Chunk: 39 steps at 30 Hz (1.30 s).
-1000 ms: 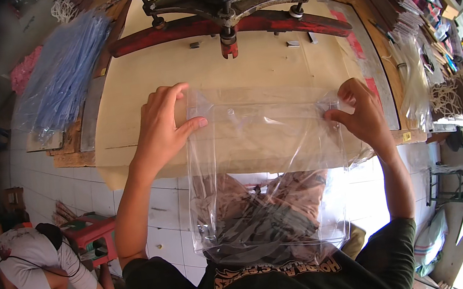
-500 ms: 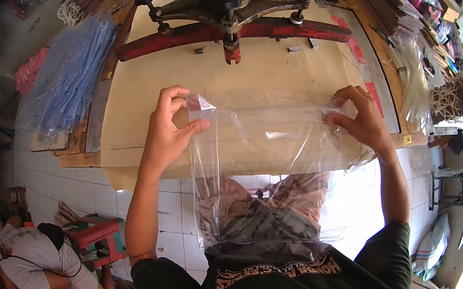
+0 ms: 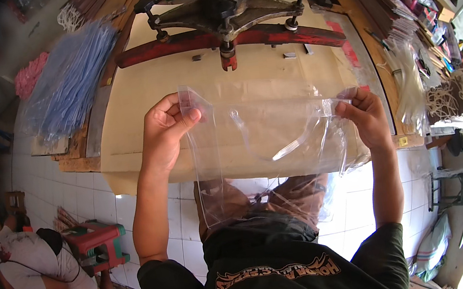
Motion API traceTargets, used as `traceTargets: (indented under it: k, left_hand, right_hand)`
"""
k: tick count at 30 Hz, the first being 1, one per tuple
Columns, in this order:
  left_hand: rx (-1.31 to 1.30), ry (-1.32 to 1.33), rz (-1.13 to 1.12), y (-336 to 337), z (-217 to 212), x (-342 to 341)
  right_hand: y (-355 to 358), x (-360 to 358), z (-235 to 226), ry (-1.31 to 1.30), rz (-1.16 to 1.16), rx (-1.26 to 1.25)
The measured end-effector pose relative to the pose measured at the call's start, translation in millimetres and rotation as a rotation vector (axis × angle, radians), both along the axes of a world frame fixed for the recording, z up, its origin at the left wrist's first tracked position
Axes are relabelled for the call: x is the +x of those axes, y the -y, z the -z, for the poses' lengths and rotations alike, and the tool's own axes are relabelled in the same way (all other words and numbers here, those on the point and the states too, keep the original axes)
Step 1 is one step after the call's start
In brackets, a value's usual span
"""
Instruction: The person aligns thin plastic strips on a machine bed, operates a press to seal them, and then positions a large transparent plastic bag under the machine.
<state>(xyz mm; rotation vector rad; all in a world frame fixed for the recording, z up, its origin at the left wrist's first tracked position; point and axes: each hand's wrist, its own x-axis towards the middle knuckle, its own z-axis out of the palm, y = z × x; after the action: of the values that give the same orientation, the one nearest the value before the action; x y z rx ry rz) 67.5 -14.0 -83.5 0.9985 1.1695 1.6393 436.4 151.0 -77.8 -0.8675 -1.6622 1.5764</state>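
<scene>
At 9 o'clock my left hand (image 3: 163,133) pinches the bag's (image 3: 265,134) upper left corner, fingers closed on the film. The clear bag hangs at centre over the counter (image 3: 137,92) edge. At 3 o'clock my right hand (image 3: 365,118) grips its right edge.

Clear plastic bag (image 3: 266,140) stretched over the tan desk (image 3: 137,92) edge, bundle of blue bags (image 3: 68,84) at left, pink bundle (image 3: 30,77) beyond, clear packets (image 3: 411,86) at right
</scene>
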Motion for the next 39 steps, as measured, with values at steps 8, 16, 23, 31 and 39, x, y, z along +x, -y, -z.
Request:
traceTargets:
  k: [8, 16, 23, 31, 39]
  left_hand:
    - [-0.006, -0.173, -0.142, -6.1, -6.2, 12.6]
    - [0.116, -0.190, -0.259, -1.4, -7.6, 26.1]
    - [0.175, -0.051, -0.221, -5.3, -12.3, 23.2]
    - [0.208, 0.157, 0.112, -19.7, -23.9, 47.2]
    - [0.115, 0.154, 0.476, -58.8, -50.5, 115.2]
  right_hand:
    - [7.1, -12.9, -3.0, -0.164, 0.130, -0.121]
    - [20.1, -13.6, -5.6, -0.224, 0.158, 0.072]
    - [38.8, -4.5, -24.6, -0.351, 0.104, -0.040]
    - [35.7, 7.5, -14.8, -0.833, -0.812, -0.121]
    - [57.9, -57.4, -26.0, -0.445, -0.371, 0.010]
